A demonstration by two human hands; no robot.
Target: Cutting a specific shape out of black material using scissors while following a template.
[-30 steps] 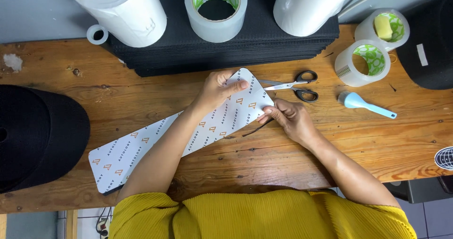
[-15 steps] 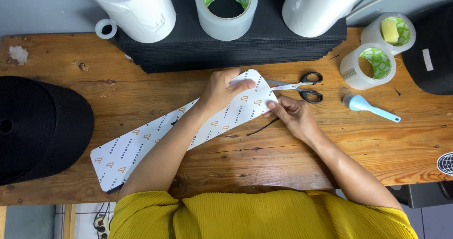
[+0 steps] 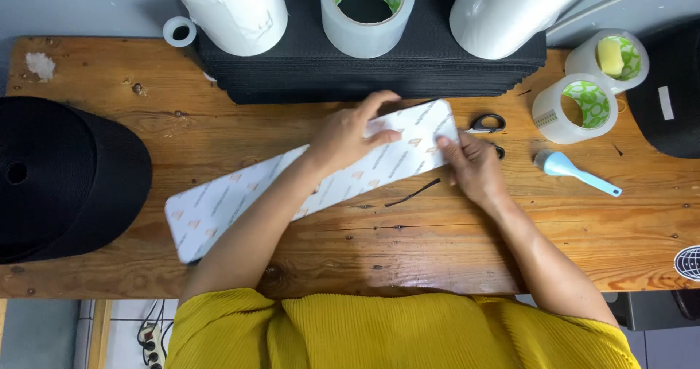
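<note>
A long white flat package (image 3: 240,194) with small orange marks lies slantwise on the wooden table (image 3: 437,238). My left hand (image 3: 350,132) presses flat on its upper right part, fingers spread. My right hand (image 3: 474,166) pinches the package's right end between thumb and fingers. Black-handled scissors (image 3: 487,125) lie just beyond my right hand, partly hidden by it. A thin dark strip (image 3: 413,192) lies on the wood below the package.
A stack of black sheets (image 3: 379,70) carries white rolls (image 3: 233,8) and a clear tape roll (image 3: 367,12). Two more tape rolls (image 3: 576,106) and a light blue tool (image 3: 576,172) lie at right. A big black roll (image 3: 58,179) sits left.
My left hand has slid along the package toward its right end and flattened. My right hand keeps hold of that end. The view has shifted slightly.
</note>
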